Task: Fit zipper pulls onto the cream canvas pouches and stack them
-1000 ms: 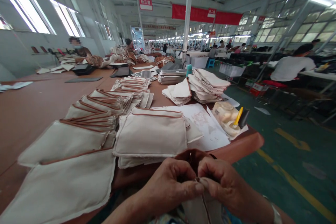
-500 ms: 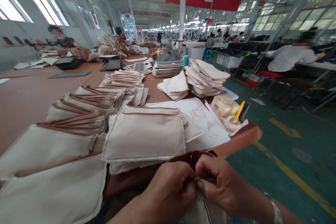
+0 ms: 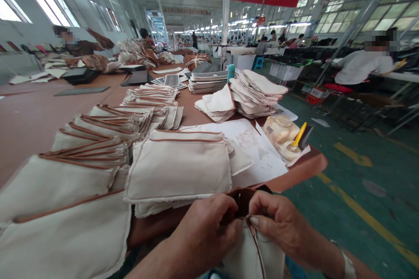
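At the front edge of the table, a cream fabric pouch (image 3: 244, 250) with brown edging is held low in front of me. My right hand (image 3: 283, 224) pinches the top end of its brown trim between thumb and forefinger. On the left side of the same pouch, my left hand (image 3: 209, 229) is curled, its thumb against the cloth and its forefinger lifted off the thumb; its other fingers are mostly hidden. Just beyond both hands lies a stack of similar cream pouches (image 3: 178, 165) with brown trim.
Fanned rows of cream pouches (image 3: 78, 174) cover the table's left side. A white sheet (image 3: 255, 170), a stained plastic container (image 3: 281, 128) with a yellow-handled tool (image 3: 299, 135), and piled cream pieces (image 3: 255, 91) stand right and behind. Co-workers sit left (image 3: 77, 48) and right (image 3: 363, 63).
My left forefinger and thumb have parted and moved slightly away from the right hand. More of the pouch's trim end shows at my right fingertips. The left co-worker has raised a brown bundle.
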A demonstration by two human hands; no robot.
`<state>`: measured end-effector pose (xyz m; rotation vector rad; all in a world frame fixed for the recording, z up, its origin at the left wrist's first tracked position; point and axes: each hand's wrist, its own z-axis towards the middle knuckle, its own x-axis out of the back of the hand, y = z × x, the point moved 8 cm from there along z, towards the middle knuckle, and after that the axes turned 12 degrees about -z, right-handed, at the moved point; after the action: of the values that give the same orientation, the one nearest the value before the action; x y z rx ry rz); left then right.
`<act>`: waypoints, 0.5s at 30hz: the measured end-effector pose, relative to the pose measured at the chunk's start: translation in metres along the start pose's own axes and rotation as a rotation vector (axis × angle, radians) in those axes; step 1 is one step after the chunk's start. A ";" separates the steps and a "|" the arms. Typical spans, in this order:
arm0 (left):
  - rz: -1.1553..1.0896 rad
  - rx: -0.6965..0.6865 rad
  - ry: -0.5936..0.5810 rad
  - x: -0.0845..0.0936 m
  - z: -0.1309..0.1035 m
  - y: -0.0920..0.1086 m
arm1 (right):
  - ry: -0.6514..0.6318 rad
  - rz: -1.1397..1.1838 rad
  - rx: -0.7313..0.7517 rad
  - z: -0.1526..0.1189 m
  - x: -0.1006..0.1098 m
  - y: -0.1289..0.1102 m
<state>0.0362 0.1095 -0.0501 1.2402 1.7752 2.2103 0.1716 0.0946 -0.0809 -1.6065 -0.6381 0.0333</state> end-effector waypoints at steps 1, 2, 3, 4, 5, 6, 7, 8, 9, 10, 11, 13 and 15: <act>0.023 -0.016 0.007 -0.002 0.001 0.002 | 0.005 0.001 0.005 0.000 0.000 -0.001; 0.049 -0.035 0.011 -0.004 0.002 0.003 | 0.005 0.003 0.004 0.000 -0.001 -0.002; 0.077 -0.055 0.009 -0.007 0.002 0.005 | 0.005 0.007 -0.001 -0.001 -0.001 -0.001; 0.110 -0.073 0.003 -0.011 0.003 0.006 | 0.004 0.012 -0.007 -0.001 -0.002 -0.001; 0.154 -0.090 -0.002 -0.015 0.003 0.006 | 0.003 0.015 -0.014 -0.002 -0.003 0.000; 0.209 -0.105 -0.003 -0.019 0.003 0.006 | 0.004 0.017 -0.020 -0.002 -0.004 0.001; 0.269 -0.115 0.004 -0.021 0.003 0.006 | 0.008 0.017 -0.026 -0.003 -0.004 0.002; 0.320 -0.120 0.017 -0.023 0.003 0.006 | 0.018 0.016 -0.032 -0.003 -0.004 0.002; 0.346 -0.124 0.036 -0.023 0.002 0.005 | 0.026 0.017 -0.037 -0.004 -0.005 0.003; 0.331 -0.120 0.060 -0.022 0.001 0.005 | 0.035 0.021 -0.042 -0.004 -0.005 0.003; 0.273 -0.106 0.085 -0.019 -0.001 0.004 | 0.043 0.027 -0.047 -0.005 -0.005 0.002; 0.074 -0.036 0.119 -0.012 -0.002 0.000 | 0.051 0.049 -0.057 -0.007 -0.006 0.001; -0.159 0.071 0.090 -0.009 -0.003 -0.005 | 0.061 0.065 -0.059 -0.009 -0.007 -0.001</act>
<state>0.0388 0.1043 -0.0594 0.9870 1.9262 2.1643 0.1686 0.0834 -0.0813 -1.6788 -0.5445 0.0136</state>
